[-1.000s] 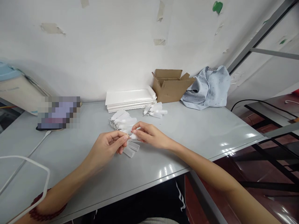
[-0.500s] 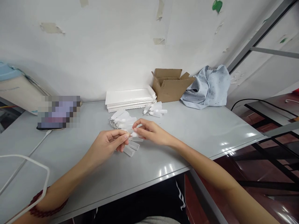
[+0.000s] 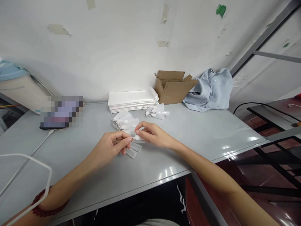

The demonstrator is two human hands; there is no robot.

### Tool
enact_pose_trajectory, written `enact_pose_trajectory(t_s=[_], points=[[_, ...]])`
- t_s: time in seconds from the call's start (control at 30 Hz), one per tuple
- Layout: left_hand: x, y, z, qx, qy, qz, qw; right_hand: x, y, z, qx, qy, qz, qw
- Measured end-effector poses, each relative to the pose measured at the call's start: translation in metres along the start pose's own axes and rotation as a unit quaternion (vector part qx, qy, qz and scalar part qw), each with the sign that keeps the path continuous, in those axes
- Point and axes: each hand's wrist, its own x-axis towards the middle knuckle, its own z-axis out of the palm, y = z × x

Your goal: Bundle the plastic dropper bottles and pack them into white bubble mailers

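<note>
Over the desk my two hands come close together, fingertips nearly meeting. My left hand (image 3: 117,142) is closed in a pinch of thumb and forefinger; whatever it grips is too small to make out. On the other side my right hand (image 3: 151,133) is pinched too, just above a small translucent plastic bottle (image 3: 137,137) with a white tip; what lies between its fingers is hidden. More such bottles (image 3: 131,153) lie beneath my left fingers. Behind the hands is a heap of translucent bottles (image 3: 123,117) with thin white strings, partly covered by my fingers.
A smaller bunch of bottles (image 3: 160,111) lies before a stack of white flat boxes (image 3: 133,98). An open cardboard box (image 3: 175,91) and a light blue cloth (image 3: 211,91) stand by the wall. A phone (image 3: 62,113) with a white cable (image 3: 37,149) is at left.
The view has shifted slightly, so everything sits a little further right. Both hands stay pinched close together, with only slight finger movement.
</note>
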Motion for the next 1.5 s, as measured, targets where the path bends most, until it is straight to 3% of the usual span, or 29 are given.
enact_pose_trajectory(t_s=[0.6,0.73,0.83,0.9,1.0,1.13,1.33,1.5], points=[[-0.001,-0.002,0.002,0.006,-0.009,0.016,1.0,0.001,-0.001,0.002,-0.017,0.006,-0.004,1.0],[0.0,0.002,-0.005,0.017,0.032,0.019,0.999,0.007,0.006,-0.014,-0.086,0.085,-0.036,0.992],[0.002,0.005,-0.013,0.033,0.089,0.002,0.996,0.014,0.018,-0.036,-0.231,0.204,-0.083,0.948],[0.004,0.006,-0.018,0.052,0.117,-0.018,0.992,0.017,0.026,-0.052,-0.367,0.269,-0.106,0.884],[0.007,0.004,-0.021,0.077,0.131,-0.048,0.987,0.018,0.034,-0.068,-0.492,0.278,-0.09,0.82],[0.011,-0.003,-0.022,0.1,0.134,-0.075,0.983,0.016,0.038,-0.073,-0.559,0.257,-0.012,0.788],[0.013,-0.01,-0.022,0.171,0.187,-0.064,0.965,0.018,0.041,-0.075,-0.547,0.246,0.053,0.798],[0.01,-0.008,-0.022,0.205,0.239,-0.028,0.949,0.018,0.041,-0.078,-0.474,0.3,0.013,0.828]])
